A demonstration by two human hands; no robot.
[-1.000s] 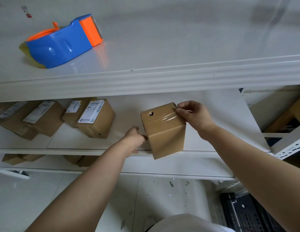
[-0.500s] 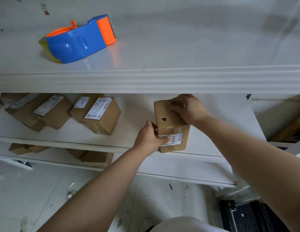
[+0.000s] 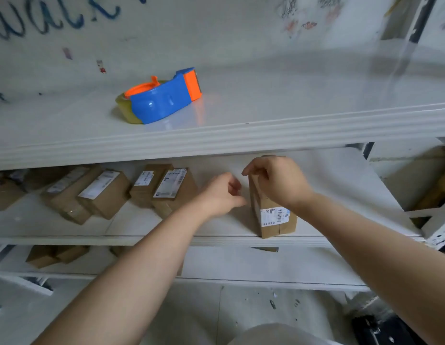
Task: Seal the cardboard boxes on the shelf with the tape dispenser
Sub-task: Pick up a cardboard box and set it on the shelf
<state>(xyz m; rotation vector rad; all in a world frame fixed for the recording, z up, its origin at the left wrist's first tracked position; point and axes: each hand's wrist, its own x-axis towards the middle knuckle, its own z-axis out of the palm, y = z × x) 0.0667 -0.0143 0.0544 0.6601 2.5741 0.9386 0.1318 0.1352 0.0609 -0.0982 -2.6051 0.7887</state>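
Right now, from the head view, I am looking at white shelving against a scribbled wall (image 3: 216, 33). The tape dispenser (image 3: 161, 100), blue with an orange head and a roll of clear tape, lies on its side on the top shelf (image 3: 291, 125). It is left of centre, well apart from both hands, with nothing touching it.

On the middle shelf (image 3: 131, 225) below, an upright box (image 3: 273, 220) stands on end at the near edge, right of centre. A white barcode label shows on its near face.

My right hand (image 3: 276, 181) sits on top of that box, its fingers curled down over the upper end and gripping it.

My left hand (image 3: 221, 195) hovers just left of the box with the fingers loosely curled around nothing. The thumb points toward the box's left face, but I cannot tell whether it touches.

Further left on the same shelf lie labelled boxes (image 3: 171, 192), flat and skewed, some pressed against each other. More brown boxes (image 3: 54, 255) sit on the lower shelf (image 3: 266, 267), at its left end.
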